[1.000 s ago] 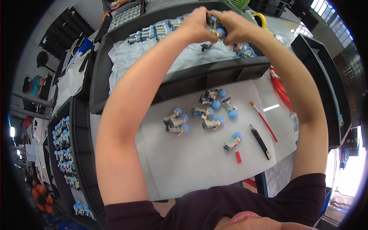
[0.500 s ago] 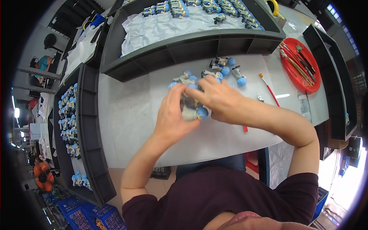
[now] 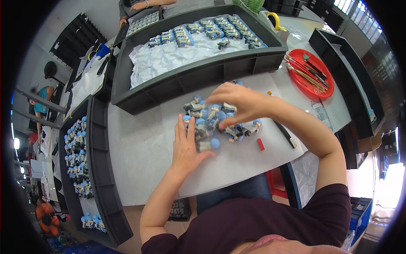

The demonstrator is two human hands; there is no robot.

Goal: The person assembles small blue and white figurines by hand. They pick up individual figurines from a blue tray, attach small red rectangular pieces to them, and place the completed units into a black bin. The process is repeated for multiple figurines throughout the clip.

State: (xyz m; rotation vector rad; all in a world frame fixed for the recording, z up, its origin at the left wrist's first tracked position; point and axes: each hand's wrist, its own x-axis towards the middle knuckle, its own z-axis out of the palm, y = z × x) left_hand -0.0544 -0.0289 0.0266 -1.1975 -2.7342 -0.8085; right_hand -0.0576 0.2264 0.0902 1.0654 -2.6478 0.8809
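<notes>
The right hand (image 3: 243,103) is half open over the heap of figures (image 3: 210,122), its thumb well apart from its fingers and figures showing in the gap; blur keeps me from telling whether the fingertips touch any. The left hand (image 3: 186,148) is spread wide at the heap's left edge, thumb out to the side, with one blurred figure between thumb and fingers but nothing visibly pinched. The heap lies on the white sheet (image 3: 139,161), just in front of the bin (image 3: 198,78). In front of the bin too, to the right of the heap, are a red block (image 3: 260,144) and a black knife (image 3: 287,134). Inside the bin, more figures lie in rows (image 3: 211,30) on crumpled white wrap (image 3: 165,63). Beyond the bin's right end sits a red plate (image 3: 329,84) of brushes; off its left end stands a crate (image 3: 105,169) of blue-haired figures.
</notes>
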